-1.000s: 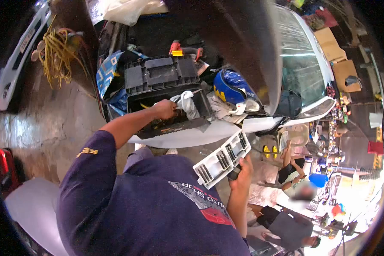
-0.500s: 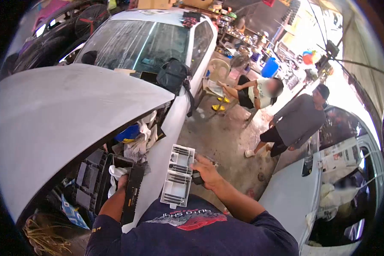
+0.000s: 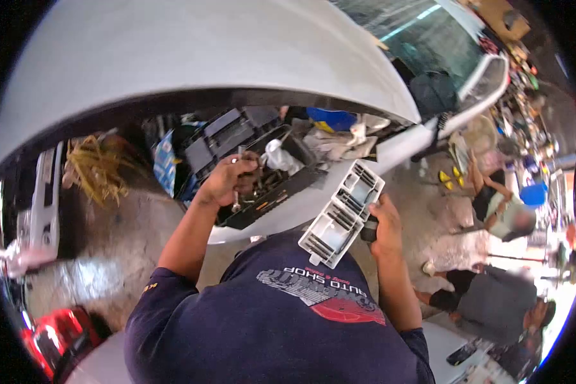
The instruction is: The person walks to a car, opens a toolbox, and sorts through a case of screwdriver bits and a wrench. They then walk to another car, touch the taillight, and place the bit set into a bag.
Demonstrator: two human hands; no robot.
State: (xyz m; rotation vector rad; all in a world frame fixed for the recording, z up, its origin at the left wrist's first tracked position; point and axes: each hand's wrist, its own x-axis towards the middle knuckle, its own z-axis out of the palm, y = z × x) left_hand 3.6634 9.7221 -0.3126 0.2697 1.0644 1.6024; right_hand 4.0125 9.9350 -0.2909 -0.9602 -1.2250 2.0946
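Note:
My right hand (image 3: 386, 227) grips the edge of an opened white case (image 3: 342, 214) holding dark bits in rows; a small black object (image 3: 369, 228) sits between hand and case. My left hand (image 3: 231, 179) is closed around a metal tool (image 3: 236, 200), over a black toolbox (image 3: 281, 195) full of metal pieces. White cloth or plastic (image 3: 281, 157) lies inside the toolbox. The box rests in the car's front opening, under the raised grey hood (image 3: 205, 45).
A blue item (image 3: 331, 119) and rags (image 3: 345, 144) lie beside the toolbox. Dry yellowish fibres (image 3: 96, 168) are at left, near a detached bumper (image 3: 45, 205). A seated person (image 3: 505, 211) and a standing person (image 3: 499, 301) are at right. A backpack (image 3: 433, 93) rests by the windshield.
The view has turned toward the toolbox. My left hand has come up out of the box area and now holds a metal tool. The white case stays in my right hand.

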